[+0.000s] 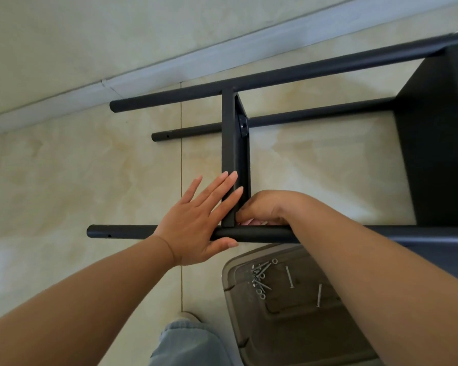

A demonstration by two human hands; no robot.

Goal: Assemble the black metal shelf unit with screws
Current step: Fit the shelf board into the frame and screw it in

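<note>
At the joint of shelf panel and near tube: fingertips of the right hand [265, 210] curled tight together, tucked into the inside corner where the upright shelf panel [232, 143] meets the near tube [259, 233]; whatever sits between them hidden, so cannot tell if anything is pinched. Just beside, the left hand [198, 223] flat and spread, fingers fanned against the panel's left face, thumb hooked under the near tube, palm across the tube itself. Outward from there: black metal shelf unit [296, 75] lying on its side on the tiled floor [64, 167], four tubes running left to right, open ends at the left, small holes showing near the ends of the near tube and of the second tube [185, 132]. Far tube [169, 97] close along the white skirting board [117, 83], little room behind it. Second panel [439, 133] upright at the right, wide clear tile between the two panels and to the left of the tube ends. Close under the near tube, a translucent plastic tray [230, 278] with loose screws [261, 276] and washers bunched at its left, two long screws apart to the right. At the bottom edge, a denim-clad leg [191, 344] and shoe tip, touching the tray's left rim.
</note>
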